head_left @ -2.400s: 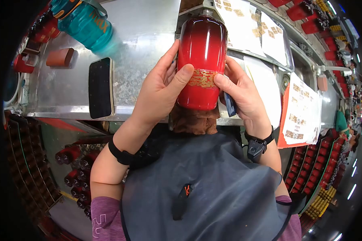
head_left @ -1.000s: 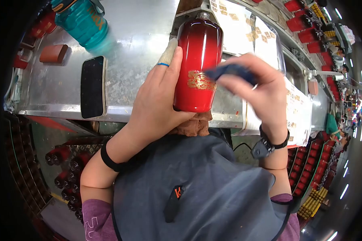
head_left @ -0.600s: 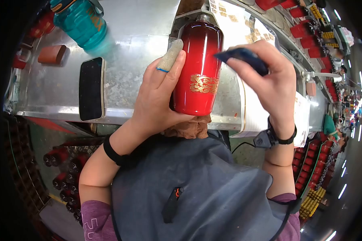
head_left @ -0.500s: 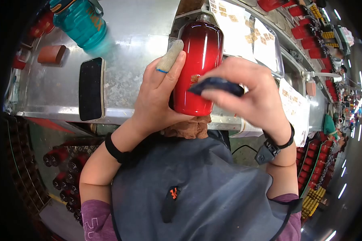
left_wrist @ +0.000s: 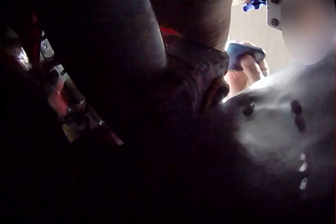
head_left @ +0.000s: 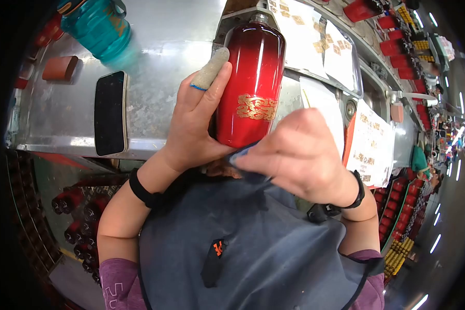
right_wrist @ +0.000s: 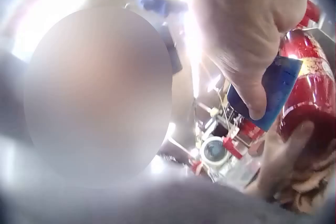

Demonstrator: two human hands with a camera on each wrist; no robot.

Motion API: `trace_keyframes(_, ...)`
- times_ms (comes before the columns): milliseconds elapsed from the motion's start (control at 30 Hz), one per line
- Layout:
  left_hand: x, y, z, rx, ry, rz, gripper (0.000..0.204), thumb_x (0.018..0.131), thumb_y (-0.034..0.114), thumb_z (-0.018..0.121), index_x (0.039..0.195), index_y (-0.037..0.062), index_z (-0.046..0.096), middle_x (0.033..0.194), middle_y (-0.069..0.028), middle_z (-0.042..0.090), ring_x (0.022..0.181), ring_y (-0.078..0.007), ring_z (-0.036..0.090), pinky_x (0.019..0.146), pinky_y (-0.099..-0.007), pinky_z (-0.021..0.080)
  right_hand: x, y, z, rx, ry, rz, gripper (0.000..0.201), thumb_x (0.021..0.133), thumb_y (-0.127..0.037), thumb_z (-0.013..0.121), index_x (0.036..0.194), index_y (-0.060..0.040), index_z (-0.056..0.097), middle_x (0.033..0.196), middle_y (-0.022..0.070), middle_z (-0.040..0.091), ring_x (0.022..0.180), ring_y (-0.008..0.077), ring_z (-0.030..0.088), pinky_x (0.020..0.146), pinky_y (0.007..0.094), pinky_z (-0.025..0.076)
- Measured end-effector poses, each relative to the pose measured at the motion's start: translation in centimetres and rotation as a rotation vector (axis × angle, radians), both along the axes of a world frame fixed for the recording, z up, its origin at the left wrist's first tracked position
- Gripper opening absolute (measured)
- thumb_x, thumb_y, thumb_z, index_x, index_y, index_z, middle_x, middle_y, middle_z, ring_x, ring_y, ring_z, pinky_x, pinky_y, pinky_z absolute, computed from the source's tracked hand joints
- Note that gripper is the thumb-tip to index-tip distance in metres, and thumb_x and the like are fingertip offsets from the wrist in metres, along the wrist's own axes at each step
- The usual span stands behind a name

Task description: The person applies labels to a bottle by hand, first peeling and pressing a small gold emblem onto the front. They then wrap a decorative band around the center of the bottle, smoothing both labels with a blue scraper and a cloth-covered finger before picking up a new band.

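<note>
A glossy red glass bottle (head_left: 250,67), dark at the shoulder, lies tilted with its neck away from me. A gold patterned decal (head_left: 256,107) is on its lower side. My left hand (head_left: 191,121) grips the bottle's left side, thumb at the base, with a pale cot (head_left: 210,70) on one finger. My right hand (head_left: 305,155) pinches a flat blue scraper (right_wrist: 281,87) near the bottle's base, mostly hidden by the fingers in the head view. The left wrist view is mostly dark; the scraper (left_wrist: 244,56) shows at its upper right.
A phone (head_left: 110,113), a brown block (head_left: 60,68) and a teal water bottle (head_left: 98,31) stand or lie on the metal table (head_left: 155,77). Decal sheets (head_left: 338,57) are at right, with a printed sheet (head_left: 372,144) nearer. Red bottles (head_left: 90,212) fill racks below.
My right hand worked the scraper over the gold decal, then came down toward me to the bottle's base, uncovering the decal. My left hand shifted from the decal to the bottle's side earlier.
</note>
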State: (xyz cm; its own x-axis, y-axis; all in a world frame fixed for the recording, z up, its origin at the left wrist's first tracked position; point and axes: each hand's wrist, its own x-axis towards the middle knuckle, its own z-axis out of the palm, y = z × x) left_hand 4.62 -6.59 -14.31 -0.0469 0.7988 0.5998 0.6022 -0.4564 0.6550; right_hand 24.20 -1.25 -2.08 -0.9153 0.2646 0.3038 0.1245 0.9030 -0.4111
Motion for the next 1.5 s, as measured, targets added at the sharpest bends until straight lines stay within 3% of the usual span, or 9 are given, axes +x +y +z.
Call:
trace_keyframes(233, -0.6, -0.5, 0.7, -0.047, 0.039, -0.034, 0.123, 0.054, 0.039, 0.094, 0.152, -0.0016, 0.032, 0.144, -0.0197, 0.048, 0.124, -0.0369, 0.049, 0.107, -0.0434, 0.038, 1.5, 4.7, 0.0, -0.005, 0.177, -0.509, 0.026, 0.072, -0.006, 0.081, 0.097, -0.0149, 0.079, 0.079, 0.0022, 0.066, 0.077, 0.0184, 0.057, 0.071, 0.0304, 0.045)
trace_keyframes(300, -0.5, -0.3, 0.3, -0.045, -0.010, -0.062, 0.122, 0.056, 0.037, 0.094, 0.152, -0.0031, 0.030, 0.143, -0.0202, 0.049, 0.123, -0.0364, 0.050, 0.106, -0.0428, 0.039, 1.2, 3.4, 0.3, -0.197, 0.077, -0.257, 0.024, 0.074, -0.007, 0.081, 0.097, -0.0101, 0.078, 0.079, 0.0036, 0.067, 0.077, 0.0162, 0.059, 0.071, 0.0292, 0.047)
trace_keyframes(367, -0.6, -0.3, 0.1, -0.040, -0.055, -0.108, 0.121, 0.059, 0.036, 0.093, 0.152, -0.0046, 0.029, 0.142, -0.0208, 0.049, 0.122, -0.0359, 0.051, 0.105, -0.0422, 0.040, 1.1, 3.4, -0.4, -0.385, 0.077, -0.297, 0.022, 0.076, -0.009, 0.082, 0.097, -0.0078, 0.077, 0.078, 0.0033, 0.067, 0.076, 0.0147, 0.059, 0.068, 0.0267, 0.047)
trace_keyframes(467, -1.1, -0.6, 0.1, -0.213, -0.097, -0.156, 0.120, 0.061, 0.033, 0.092, 0.152, -0.0059, 0.026, 0.139, -0.0220, 0.050, 0.119, -0.0358, 0.053, 0.103, -0.0421, 0.042, 2.6, 6.6, -0.9, -0.196, 0.262, -0.640, 0.020, 0.079, -0.010, 0.081, 0.098, -0.0083, 0.077, 0.079, 0.0031, 0.067, 0.073, 0.0121, 0.060, 0.064, 0.0243, 0.046)
trace_keyframes(567, -1.4, -0.2, 0.0, -0.184, -0.038, -0.202, 0.120, 0.062, 0.032, 0.091, 0.153, -0.0065, 0.023, 0.134, -0.0217, 0.052, 0.116, -0.0351, 0.054, 0.101, -0.0426, 0.043, 2.6, 4.5, 0.3, -0.399, 0.080, -0.255, 0.019, 0.080, -0.008, 0.080, 0.098, -0.0049, 0.076, 0.081, 0.0054, 0.068, 0.073, 0.0112, 0.061, 0.066, 0.0241, 0.047)
trace_keyframes(633, -1.5, 0.0, 0.0, -0.271, -0.004, -0.237, 0.122, 0.061, 0.034, 0.092, 0.153, -0.0065, 0.022, 0.135, -0.0227, 0.050, 0.122, -0.0361, 0.051, 0.103, -0.0421, 0.042, 2.9, 4.9, -1.2, -0.432, 0.076, -0.235, 0.020, 0.080, -0.008, 0.080, 0.100, -0.0040, 0.076, 0.082, 0.0050, 0.069, 0.073, 0.0101, 0.061, 0.065, 0.0239, 0.046)
trace_keyframes(733, -0.6, -0.3, 0.7, -0.315, -0.096, -0.164, 0.126, 0.059, 0.038, 0.093, 0.153, -0.0051, 0.021, 0.139, -0.0237, 0.047, 0.125, -0.0383, 0.048, 0.105, -0.0426, 0.040, 4.7, 6.4, -2.4, -0.359, 0.314, -0.727, 0.024, 0.078, -0.008, 0.081, 0.102, -0.0089, 0.077, 0.083, 0.0017, 0.068, 0.072, 0.0104, 0.059, 0.064, 0.0245, 0.046)
trace_keyframes(933, 0.4, -0.5, 2.4, -0.153, 0.211, -0.051, 0.143, 0.051, 0.047, 0.097, 0.155, -0.0031, 0.013, 0.148, -0.0243, 0.037, 0.129, -0.0393, 0.045, 0.108, -0.0446, 0.038, 3.5, 1.6, -1.7, -0.106, 0.220, -0.441, 0.035, 0.073, -0.001, 0.077, 0.106, -0.0126, 0.076, 0.086, 0.0035, 0.067, 0.079, 0.0204, 0.060, 0.068, 0.0309, 0.047)
trace_keyframes(1500, 0.4, -0.2, 0.4, -0.083, -0.025, -0.084, 0.138, 0.052, 0.044, 0.097, 0.155, -0.0036, 0.019, 0.137, -0.0204, 0.053, 0.116, -0.0355, 0.056, 0.098, -0.0440, 0.046, 2.7, 0.6, -3.0, 0.141, 0.183, -0.225, 0.042, 0.062, -0.012, 0.071, 0.104, -0.0090, 0.076, 0.086, -0.0003, 0.064, 0.076, 0.0206, 0.054, 0.066, 0.0319, 0.047)
